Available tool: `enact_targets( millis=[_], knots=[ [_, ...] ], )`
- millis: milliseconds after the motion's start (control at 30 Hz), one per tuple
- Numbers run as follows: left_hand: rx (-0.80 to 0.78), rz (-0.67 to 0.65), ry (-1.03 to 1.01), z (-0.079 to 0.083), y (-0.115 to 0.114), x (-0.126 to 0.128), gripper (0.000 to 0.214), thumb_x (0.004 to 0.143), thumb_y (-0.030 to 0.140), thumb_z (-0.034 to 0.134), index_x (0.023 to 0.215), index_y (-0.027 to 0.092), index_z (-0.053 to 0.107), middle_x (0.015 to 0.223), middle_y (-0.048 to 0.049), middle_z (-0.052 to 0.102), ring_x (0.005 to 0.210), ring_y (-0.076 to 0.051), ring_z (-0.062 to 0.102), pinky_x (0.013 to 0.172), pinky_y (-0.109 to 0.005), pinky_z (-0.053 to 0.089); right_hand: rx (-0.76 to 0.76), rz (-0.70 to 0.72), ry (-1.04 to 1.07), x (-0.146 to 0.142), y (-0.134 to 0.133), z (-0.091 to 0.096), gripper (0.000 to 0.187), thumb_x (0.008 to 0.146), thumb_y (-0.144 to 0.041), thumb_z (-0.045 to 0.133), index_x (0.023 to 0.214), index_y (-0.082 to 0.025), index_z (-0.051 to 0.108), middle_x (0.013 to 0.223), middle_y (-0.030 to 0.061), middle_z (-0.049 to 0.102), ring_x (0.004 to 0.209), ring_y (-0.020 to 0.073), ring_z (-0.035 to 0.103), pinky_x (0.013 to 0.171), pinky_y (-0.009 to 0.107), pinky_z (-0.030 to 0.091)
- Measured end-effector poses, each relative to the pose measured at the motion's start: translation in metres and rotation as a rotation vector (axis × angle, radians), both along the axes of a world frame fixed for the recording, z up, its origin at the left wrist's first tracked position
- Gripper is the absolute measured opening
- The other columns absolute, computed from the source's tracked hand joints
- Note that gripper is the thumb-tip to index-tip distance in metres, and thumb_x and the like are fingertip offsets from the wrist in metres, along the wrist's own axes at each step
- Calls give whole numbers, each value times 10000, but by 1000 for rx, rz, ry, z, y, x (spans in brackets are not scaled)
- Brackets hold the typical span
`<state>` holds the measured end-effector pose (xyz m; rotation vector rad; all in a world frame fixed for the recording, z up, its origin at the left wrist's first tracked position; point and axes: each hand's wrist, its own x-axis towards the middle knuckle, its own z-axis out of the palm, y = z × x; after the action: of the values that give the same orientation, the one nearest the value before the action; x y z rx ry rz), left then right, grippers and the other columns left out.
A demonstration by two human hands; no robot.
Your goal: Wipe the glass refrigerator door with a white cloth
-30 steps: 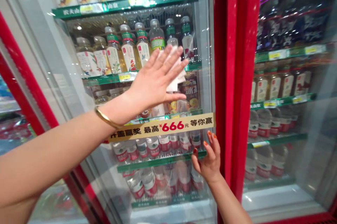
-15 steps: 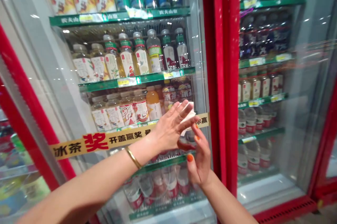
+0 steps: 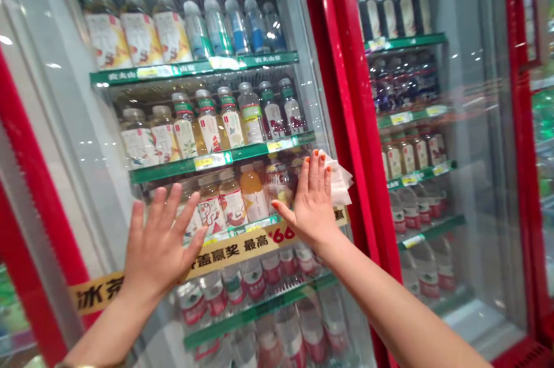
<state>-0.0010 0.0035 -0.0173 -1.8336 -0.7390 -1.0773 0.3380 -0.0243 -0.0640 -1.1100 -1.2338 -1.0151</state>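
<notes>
The right grip stood open and flat, pinning a white tissue against the cooler's glass door. The left grip was spread, holding nothing. Flat palms suited even pressure.

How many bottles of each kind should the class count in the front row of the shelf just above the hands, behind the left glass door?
wide bottles with white labels: 2
slim bottles with green neck bands: 3
clear bottle with a green label: 1
dark bottles with white labels: 2
Total: 8
</notes>
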Motion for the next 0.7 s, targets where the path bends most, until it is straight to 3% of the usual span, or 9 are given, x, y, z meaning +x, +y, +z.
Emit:
enact_targets(
  millis=[100, 167, 233, 300, 400, 467, 533, 600, 700],
  knots=[
    [15, 19, 5, -4, 2, 7, 873, 1041, 468, 581, 1770, 537, 105, 1882, 113, 99, 1739, -333, 218, 1479, -631, 80, -49, 87, -352, -6, -12, -28, 1161, 1032, -829, 469, 1805, -100, 2, 1883, 224, 135, 1759, 370, 164, 1374, 603, 401],
    [21, 17, -7, -6, 1, 10, 898, 1031, 446, 610, 1776, 517, 114, 1885, 110, 101, 1745, -326, 213, 1486, -609, 74, -91, 160, -636, 7, -23, -39, 1010, 1094, -737, 391, 1808, -100, 67, 1885, 156, 197, 1750, 278, 231, 1349, 465, 463],
    [27, 12, 0, -7, 0, 10, 926, 1017, 431, 640, 1778, 510, 119, 1887, 107, 109, 1744, -328, 229, 1489, -592, 69, -102, 160, -638, 25, -27, -26, 844, 1140, -505, 395, 1812, -126, 53, 1899, 111, 151, 1749, 244, 229, 1349, 435, 461],
    [42, 11, 10, -7, 0, 8, 945, 1010, 412, 657, 1782, 498, 119, 1889, 93, 114, 1745, -329, 231, 1488, -584, 65, -72, 108, -392, 38, -21, 8, 833, 1124, -295, 401, 1810, -170, -55, 1908, 115, 47, 1759, 274, 175, 1377, 519, 416],
    [58, 12, 30, -6, 0, 6, 949, 1015, 410, 671, 1793, 452, 130, 1891, 52, 117, 1756, -324, 198, 1480, -581, 58, -14, 69, -164, 32, -10, 50, 895, 1120, -280, 432, 1794, -197, -151, 1903, 152, 30, 1767, 311, 111, 1390, 630, 355],
    [63, -6, 40, -5, 0, 6, 948, 1013, 427, 690, 1796, 428, 155, 1888, 29, 139, 1760, -312, 180, 1477, -565, 50, -49, 112, -347, 13, -11, 51, 900, 1117, -370, 474, 1802, -141, -62, 1890, 167, 157, 1770, 278, 127, 1408, 578, 338],
    [71, -25, 39, -5, 0, 7, 960, 1000, 423, 705, 1794, 429, 165, 1882, 21, 161, 1757, -310, 195, 1475, -561, 52, -139, 196, -687, -4, -19, 34, 873, 1097, -435, 504, 1799, -110, 99, 1853, 142, 313, 1762, 227, 180, 1413, 484, 344],
    [68, -27, 33, -4, 0, 8, 981, 986, 407, 710, 1792, 444, 151, 1878, 23, 164, 1750, -324, 221, 1473, -580, 66, -208, 282, -913, -10, -29, 20, 813, 1078, -380, 500, 1779, -112, 190, 1822, 115, 399, 1748, 185, 226, 1397, 415, 376],
    [55, -31, 26, -5, -1, 9, 980, 987, 413, 712, 1790, 454, 151, 1877, 16, 175, 1750, -323, 220, 1469, -593, 79, -179, 320, -736, 7, -36, 35, 815, 1049, -181, 441, 1789, -155, 100, 1838, 140, 353, 1735, 189, 270, 1351, 439, 461]
  ],
)
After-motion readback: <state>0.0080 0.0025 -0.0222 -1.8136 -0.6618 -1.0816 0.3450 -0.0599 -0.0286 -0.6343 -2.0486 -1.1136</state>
